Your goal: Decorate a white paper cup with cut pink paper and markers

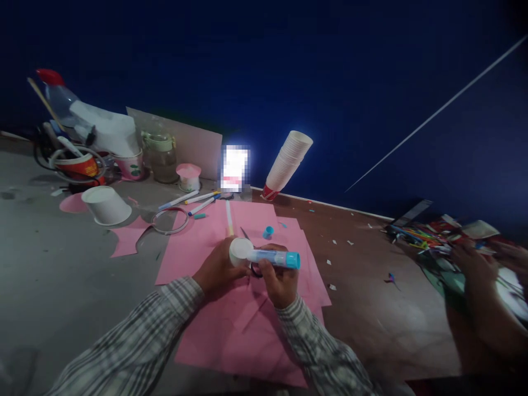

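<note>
My left hand (218,267) is closed around a small white paper cup (240,250), its round white end facing up. Between the fingers of my right hand (280,280) lies a glue stick (270,258) with a light blue base, its other end against the cup's round end. Under both hands are sheets of pink paper (198,324). Scissors (246,234) lie on the paper, partly hidden by my hands. Just beyond my right hand stands a blue cap (268,232).
Markers (179,200), a tape ring (170,221), a pink scrap (130,236) and a white tub (106,205) lie left. Behind are a glass jar (160,157), a lit screen (235,168) and a leaning cup stack (289,162). Another person's hand (474,261) works at right.
</note>
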Available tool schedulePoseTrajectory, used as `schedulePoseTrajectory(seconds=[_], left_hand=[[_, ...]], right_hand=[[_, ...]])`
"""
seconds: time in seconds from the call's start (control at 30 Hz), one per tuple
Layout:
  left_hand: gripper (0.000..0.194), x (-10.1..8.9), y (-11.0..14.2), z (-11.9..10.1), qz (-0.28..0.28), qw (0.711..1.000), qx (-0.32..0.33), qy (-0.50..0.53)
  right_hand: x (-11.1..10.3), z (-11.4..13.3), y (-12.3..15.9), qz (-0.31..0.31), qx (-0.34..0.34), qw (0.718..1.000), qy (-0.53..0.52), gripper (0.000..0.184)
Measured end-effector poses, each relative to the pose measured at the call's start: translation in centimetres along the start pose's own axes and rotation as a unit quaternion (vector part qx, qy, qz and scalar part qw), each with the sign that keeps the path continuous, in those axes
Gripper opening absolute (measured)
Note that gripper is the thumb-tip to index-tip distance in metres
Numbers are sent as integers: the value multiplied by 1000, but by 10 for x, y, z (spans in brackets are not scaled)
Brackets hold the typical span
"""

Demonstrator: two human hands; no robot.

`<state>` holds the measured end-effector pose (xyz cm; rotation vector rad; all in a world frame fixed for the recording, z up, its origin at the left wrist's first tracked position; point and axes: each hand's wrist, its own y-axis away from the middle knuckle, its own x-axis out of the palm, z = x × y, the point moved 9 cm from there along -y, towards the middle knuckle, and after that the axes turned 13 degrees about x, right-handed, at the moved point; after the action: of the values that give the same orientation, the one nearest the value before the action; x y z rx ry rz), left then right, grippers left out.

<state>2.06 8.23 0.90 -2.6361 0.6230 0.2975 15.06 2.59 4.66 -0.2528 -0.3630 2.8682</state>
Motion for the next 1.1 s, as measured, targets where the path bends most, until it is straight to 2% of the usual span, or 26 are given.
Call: schedulePoseTrajectory(seconds=[0.07, 0.2, 0.3, 0.6, 0.83, 1.0, 1.1], left_hand=[[38, 0, 0, 0, 2, 1000, -3, -11], [39, 0, 0, -2, 0, 1000, 4, -24], [38, 0, -1, -3, -2, 999, 14, -29], [36, 1, -2, -3, 6, 999, 14, -47], [31, 2, -1, -2, 8, 999, 22, -37], [35, -3, -1, 4, -15, 999, -21, -47], [40, -5, -1, 4, -13, 997, -15, -77]], right_hand=[[-4, 9, 1, -36, -36, 998, 29, 15], [-2, 21, 2, -43, -87, 991, 89, 11], [-4, 22, 3, -58, -107, 988, 96, 13], [-1, 17, 2, -46, -76, 992, 84, 14], [-2, 31, 3, -48, -112, 987, 108, 16], [3, 35, 6, 3, -129, 987, 92, 19], [-10, 28, 3, -29, -93, 993, 61, 19]])
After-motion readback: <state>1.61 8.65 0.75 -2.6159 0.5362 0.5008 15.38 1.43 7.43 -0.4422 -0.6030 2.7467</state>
